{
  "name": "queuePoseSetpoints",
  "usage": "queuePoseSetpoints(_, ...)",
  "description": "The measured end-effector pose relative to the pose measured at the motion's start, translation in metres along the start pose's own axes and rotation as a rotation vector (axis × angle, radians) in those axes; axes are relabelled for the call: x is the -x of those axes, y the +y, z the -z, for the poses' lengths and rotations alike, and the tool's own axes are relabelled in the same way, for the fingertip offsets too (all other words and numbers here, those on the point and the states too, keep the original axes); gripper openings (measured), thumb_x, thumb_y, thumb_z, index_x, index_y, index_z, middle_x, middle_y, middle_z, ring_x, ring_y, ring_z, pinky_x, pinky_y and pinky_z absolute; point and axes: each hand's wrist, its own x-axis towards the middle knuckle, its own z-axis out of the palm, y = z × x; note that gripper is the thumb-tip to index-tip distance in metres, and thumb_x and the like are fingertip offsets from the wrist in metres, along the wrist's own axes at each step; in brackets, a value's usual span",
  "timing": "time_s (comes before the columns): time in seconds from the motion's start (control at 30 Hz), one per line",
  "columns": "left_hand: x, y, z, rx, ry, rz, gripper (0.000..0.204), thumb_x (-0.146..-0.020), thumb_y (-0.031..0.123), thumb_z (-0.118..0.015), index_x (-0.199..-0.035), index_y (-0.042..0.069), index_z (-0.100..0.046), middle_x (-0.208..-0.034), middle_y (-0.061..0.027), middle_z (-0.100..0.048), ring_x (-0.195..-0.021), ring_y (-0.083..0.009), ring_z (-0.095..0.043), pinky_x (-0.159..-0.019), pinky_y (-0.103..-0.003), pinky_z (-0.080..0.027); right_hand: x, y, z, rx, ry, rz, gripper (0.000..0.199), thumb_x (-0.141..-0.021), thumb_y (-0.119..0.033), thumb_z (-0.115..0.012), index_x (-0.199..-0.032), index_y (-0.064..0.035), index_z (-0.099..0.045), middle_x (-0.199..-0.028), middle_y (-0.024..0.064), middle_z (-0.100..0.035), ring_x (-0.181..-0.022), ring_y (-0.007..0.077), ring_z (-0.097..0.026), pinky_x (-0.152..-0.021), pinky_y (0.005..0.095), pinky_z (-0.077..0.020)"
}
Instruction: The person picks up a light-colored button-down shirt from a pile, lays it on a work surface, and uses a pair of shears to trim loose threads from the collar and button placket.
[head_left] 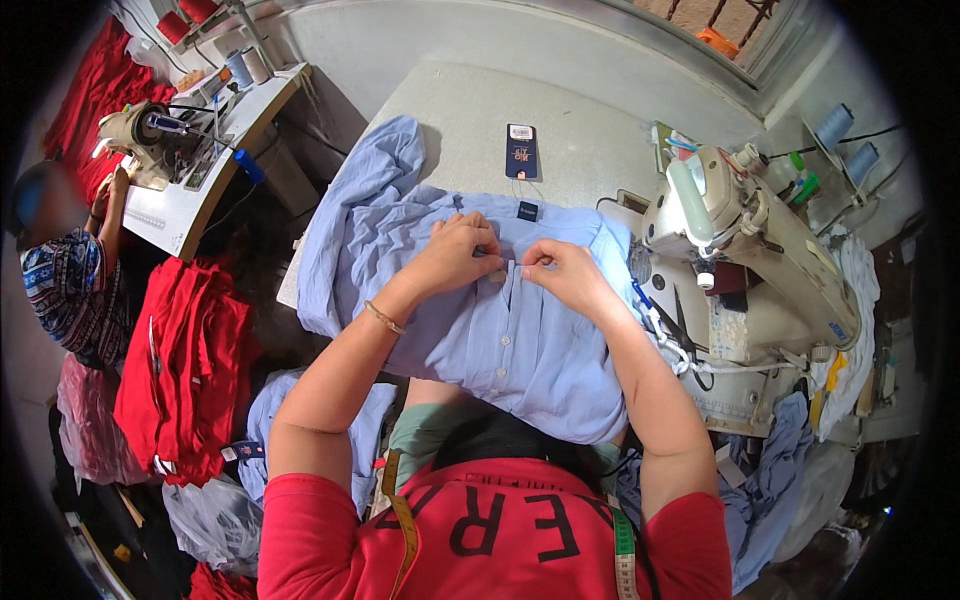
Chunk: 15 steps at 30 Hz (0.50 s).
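A light blue shirt [500,340] lies spread on the grey table [480,110], collar away from me, with a dark label at the neck. My left hand [458,250] and my right hand [562,272] both pinch the shirt's front placket just below the collar, fingertips close together. A dark blue hang tag [521,151] lies on the table just beyond the collar, joined to it by a thin string. A bracelet circles my left wrist.
A white sewing machine [740,225] stands at my right, with scissors [685,335] on its bed. Red garments [185,365] are stacked at my left. Another person [65,270] sits at a second sewing machine [140,135] at far left. More blue cloth lies by my knees.
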Motion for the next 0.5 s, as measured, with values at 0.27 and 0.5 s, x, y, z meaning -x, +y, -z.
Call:
queuePoseSetpoints(0.27, 0.002, -0.003, 0.0, 0.07, 0.003, -0.024, 0.012, -0.075, 0.019, -0.063, -0.081, 0.009, -0.064, -0.095, -0.0038, -0.054, -0.093, -0.0235, -0.047, -0.084, -0.037, -0.03, 0.002, -0.007, -0.002, 0.029, 0.032, 0.048, 0.023, -0.081, -0.025, -0.058, -0.092, -0.0053, -0.064, -0.081, 0.0114, -0.065, -0.08, 0.0265, -0.062, -0.07, 0.0327, -0.0449)
queuePoseSetpoints(0.5, 0.012, 0.01, 0.011, 0.199, 0.052, -0.093, 0.006, -0.077, 0.007, -0.061, -0.083, 0.004, -0.06, -0.094, -0.0073, -0.055, -0.091, -0.0237, -0.051, -0.081, -0.033, -0.04, -0.004, -0.006, -0.013, -0.195, -0.175, -0.044, 0.024, -0.087, -0.025, -0.053, -0.091, -0.0028, -0.062, -0.074, 0.0022, -0.058, -0.069, 0.0109, -0.051, -0.063, 0.0247, -0.0388)
